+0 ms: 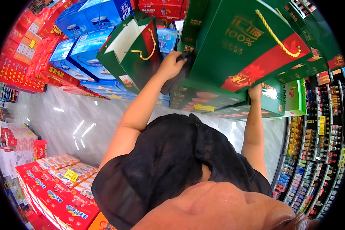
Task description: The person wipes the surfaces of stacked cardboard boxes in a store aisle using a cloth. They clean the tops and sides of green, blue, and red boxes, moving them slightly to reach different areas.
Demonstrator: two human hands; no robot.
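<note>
A crumpled dark cloth is bunched in my left hand, between two green paper gift bags. To its left, the smaller gift bag gapes at the top, showing a white inside and a yellow rope handle. On the other side rises a large green gift bag with a red band and gold print. My right hand grips this bag's lower edge, its fingertips hidden behind it. Beneath lie green cartons bearing a yellow price tag.
Blue gift boxes and red cartons are stacked at the left. Grey tiled floor runs behind the display. Bottle shelves line the right side. Red snack cartons stand at the lower left.
</note>
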